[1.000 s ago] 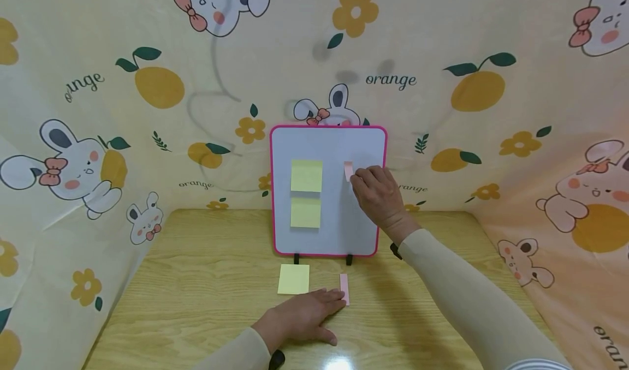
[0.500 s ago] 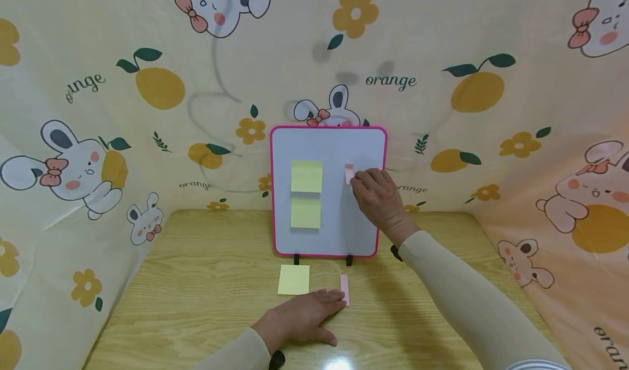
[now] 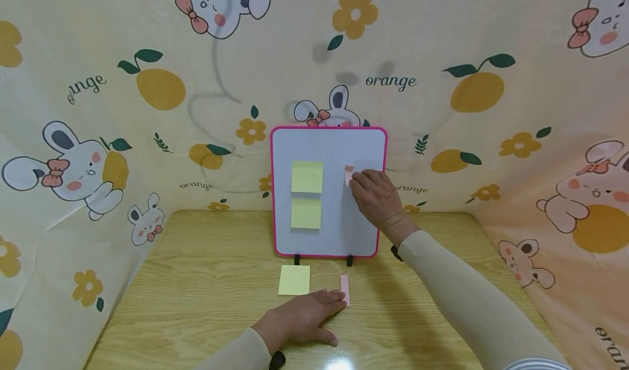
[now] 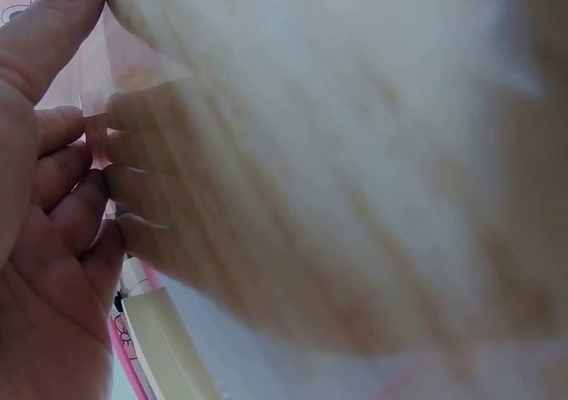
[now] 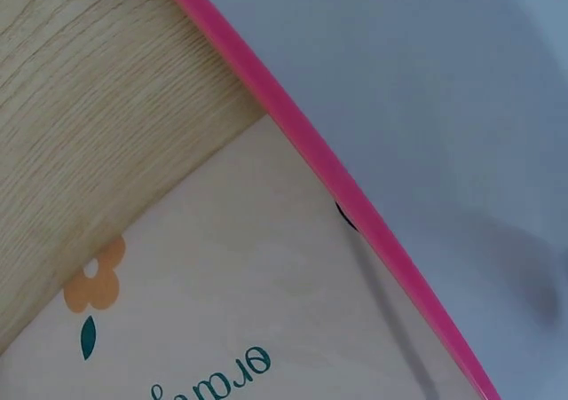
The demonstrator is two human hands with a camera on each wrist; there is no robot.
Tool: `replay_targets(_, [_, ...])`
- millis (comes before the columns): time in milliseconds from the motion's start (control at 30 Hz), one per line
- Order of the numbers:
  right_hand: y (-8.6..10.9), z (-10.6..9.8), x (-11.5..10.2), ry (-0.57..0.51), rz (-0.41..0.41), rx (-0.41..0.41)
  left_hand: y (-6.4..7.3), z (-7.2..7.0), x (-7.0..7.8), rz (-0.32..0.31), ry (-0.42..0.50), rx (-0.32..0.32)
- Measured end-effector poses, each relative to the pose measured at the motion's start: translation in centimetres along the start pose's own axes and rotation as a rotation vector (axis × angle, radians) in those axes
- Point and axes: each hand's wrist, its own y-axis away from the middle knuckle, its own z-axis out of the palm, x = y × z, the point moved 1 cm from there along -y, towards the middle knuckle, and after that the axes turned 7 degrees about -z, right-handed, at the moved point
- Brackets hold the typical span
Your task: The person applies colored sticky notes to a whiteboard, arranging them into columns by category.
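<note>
In the head view my right hand [image 3: 377, 200] is up at the right half of a whiteboard [image 3: 334, 238] with a pink frame. Its curled fingers pinch the lower end of a small pink sticky note [image 3: 349, 169], whose top lies against the board. Down on the table my left hand [image 3: 303, 314] lies palm down, fingers fairly straight, its fingertips on a narrow pink sticky-note pad [image 3: 345, 285]. The left wrist view has the left hand [image 4: 67, 205] with its fingertips at the pink strip. The right hand is outside the right wrist view, which takes in the board's pink edge [image 5: 306, 147].
Two yellow sticky notes, an upper [image 3: 307, 177] and a lower one [image 3: 306, 214], are stuck on the board's left half. A yellow sticky-note pad [image 3: 294, 280] lies before the board's black feet [image 3: 349, 260]. A printed cloth [image 3: 314, 48] hangs behind and at both sides.
My right hand has slid slightly down, the pink sticky note shifting down a little with it. The left hand has stayed on the pink pad.
</note>
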Motion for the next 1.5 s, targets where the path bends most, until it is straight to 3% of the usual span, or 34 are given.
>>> replay_targets(300, [-0.1, -0.1, 0.1, 0.029, 0.014, -0.091, -0.1, 0.0, 0.0, 0.002, -0.01, 0.002])
replay_targets(767, [0.2, 0.0, 0.2, 0.044, -0.001, -0.117, -0.2, -0.1, 0.1, -0.005, 0.019, -0.009])
replay_targets(1000, [0.4, 0.1, -0.1, 0.052, -0.013, -0.179, -0.1, 0.0, 0.3, -0.011, 0.022, -0.016])
replay_targets(1500, [1.2, 0.4, -1.7, 0.083, 0.035, -0.29, -0.8, -1.3, 0.7, 0.059, -0.147, 0.045])
